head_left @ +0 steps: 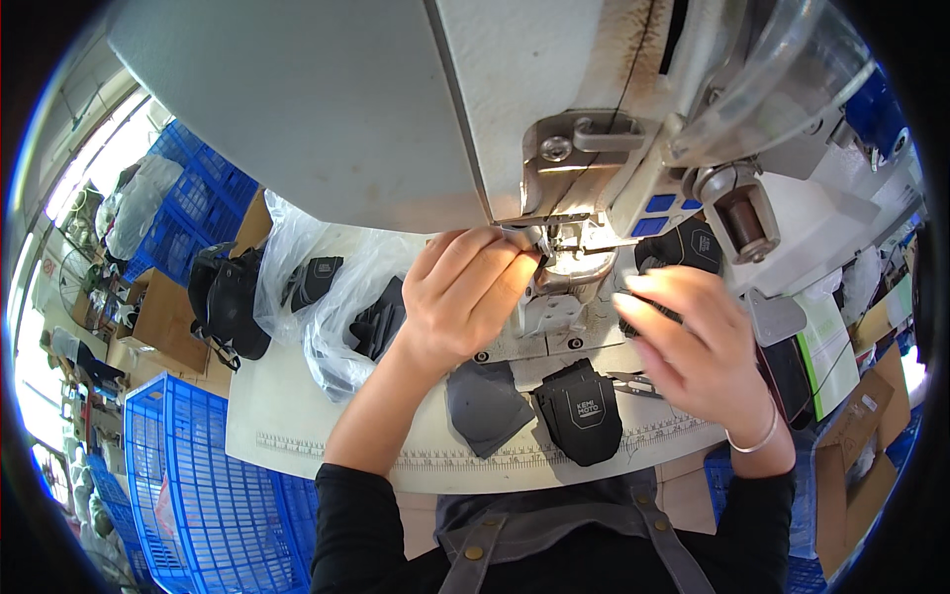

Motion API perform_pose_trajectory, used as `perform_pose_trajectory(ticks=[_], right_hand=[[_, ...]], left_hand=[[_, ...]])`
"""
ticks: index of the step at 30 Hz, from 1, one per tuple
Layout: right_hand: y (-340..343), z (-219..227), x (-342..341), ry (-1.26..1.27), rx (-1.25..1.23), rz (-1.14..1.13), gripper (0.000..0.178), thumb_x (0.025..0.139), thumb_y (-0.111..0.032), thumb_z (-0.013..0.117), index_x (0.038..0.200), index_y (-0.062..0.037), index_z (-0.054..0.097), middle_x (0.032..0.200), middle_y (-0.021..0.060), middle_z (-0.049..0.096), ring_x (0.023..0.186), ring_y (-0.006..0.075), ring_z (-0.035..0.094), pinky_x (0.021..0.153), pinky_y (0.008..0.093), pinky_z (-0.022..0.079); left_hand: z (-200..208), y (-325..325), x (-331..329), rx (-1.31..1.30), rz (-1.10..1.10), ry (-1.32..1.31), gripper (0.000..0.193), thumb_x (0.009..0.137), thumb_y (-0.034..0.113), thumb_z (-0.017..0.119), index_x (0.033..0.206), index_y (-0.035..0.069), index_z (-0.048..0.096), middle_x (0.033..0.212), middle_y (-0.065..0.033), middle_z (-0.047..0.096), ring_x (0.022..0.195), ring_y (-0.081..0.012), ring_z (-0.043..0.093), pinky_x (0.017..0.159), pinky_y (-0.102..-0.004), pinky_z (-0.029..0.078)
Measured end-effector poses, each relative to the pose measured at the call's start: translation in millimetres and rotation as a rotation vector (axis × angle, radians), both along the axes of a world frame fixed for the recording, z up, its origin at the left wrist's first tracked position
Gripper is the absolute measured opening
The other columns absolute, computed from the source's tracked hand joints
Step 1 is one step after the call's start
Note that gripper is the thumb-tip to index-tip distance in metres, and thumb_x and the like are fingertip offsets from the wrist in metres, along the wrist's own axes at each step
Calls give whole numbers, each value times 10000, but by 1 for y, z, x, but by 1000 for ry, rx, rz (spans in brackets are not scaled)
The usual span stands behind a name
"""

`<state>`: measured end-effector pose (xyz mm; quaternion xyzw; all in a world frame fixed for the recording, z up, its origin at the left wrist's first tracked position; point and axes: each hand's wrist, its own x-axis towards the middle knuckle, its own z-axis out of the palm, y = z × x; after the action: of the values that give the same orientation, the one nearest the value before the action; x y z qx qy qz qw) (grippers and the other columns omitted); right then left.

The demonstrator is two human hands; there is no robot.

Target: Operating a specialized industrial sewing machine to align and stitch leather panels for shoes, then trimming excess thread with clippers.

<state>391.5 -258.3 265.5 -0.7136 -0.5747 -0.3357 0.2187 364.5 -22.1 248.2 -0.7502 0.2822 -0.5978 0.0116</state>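
Note:
My left hand (465, 292) is closed beside the needle area of a sewing machine (579, 262), fingertips pinched together; what they hold, if anything, is hidden. My right hand (698, 342) hovers over the table to the right of the needle, fingers curved and apart, with nothing visible between them. Behind it lie black fabric pieces (698, 243) with a printed mark. Close below that hand is a metal tool, apparently thread snips (633, 384), partly covered. Nearer me lie a stack of black shaped pieces (581, 411) and a plain dark grey piece (487, 406).
A clear plastic bag (341, 342) with dark pieces lies on the table (297, 416) at left, beside a black bag (228, 297). Blue crates (198, 485) stand at the lower left. The machine head overhangs the far side. Cardboard boxes (866, 445) are at right.

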Motion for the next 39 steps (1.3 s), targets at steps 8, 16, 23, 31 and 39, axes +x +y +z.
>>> perform_pose_trajectory(ticks=[8, 16, 23, 31, 39], right_hand=[[-129, -57, 9, 131, 155, -694, 255, 754, 19, 553, 1008, 25, 578, 1050, 142, 545, 977, 309, 513, 855, 371, 403], [-156, -83, 5, 167, 213, -807, 240, 805, -1, 517, 1036, 30, 570, 1094, 149, 534, 1025, 307, 495, 898, 370, 379], [-150, -80, 12, 162, 208, -798, 208, 805, -12, 523, 1003, 33, 570, 1086, 146, 537, 1010, 308, 502, 893, 367, 380], [-146, -83, 15, 183, 218, -776, 181, 805, -8, 522, 972, 35, 575, 1071, 137, 544, 996, 300, 511, 886, 358, 385], [-147, -83, 14, 187, 229, -745, 167, 803, -1, 521, 954, 35, 583, 1031, 133, 562, 966, 297, 524, 863, 351, 398]], left_hand=[[1, -3, 4, -22, -65, -26, 212, 522, 9, 703, 705, 23, 596, 712, -60, 581, 683, -223, 574, 598, -318, 500], [-2, 0, 3, -26, -62, -20, 221, 519, 5, 704, 714, 22, 602, 715, -62, 583, 683, -223, 576, 600, -318, 502], [-2, -1, 4, -27, -80, -25, 233, 525, -1, 714, 733, 23, 610, 733, -65, 594, 692, -223, 579, 619, -326, 508], [-3, -1, 3, -29, -66, -19, 226, 540, -8, 716, 739, 25, 613, 734, -65, 595, 696, -223, 581, 617, -326, 506], [-4, 0, 5, -38, -64, -22, 214, 510, -2, 703, 698, 14, 602, 714, -71, 580, 693, -228, 574, 602, -329, 498]])
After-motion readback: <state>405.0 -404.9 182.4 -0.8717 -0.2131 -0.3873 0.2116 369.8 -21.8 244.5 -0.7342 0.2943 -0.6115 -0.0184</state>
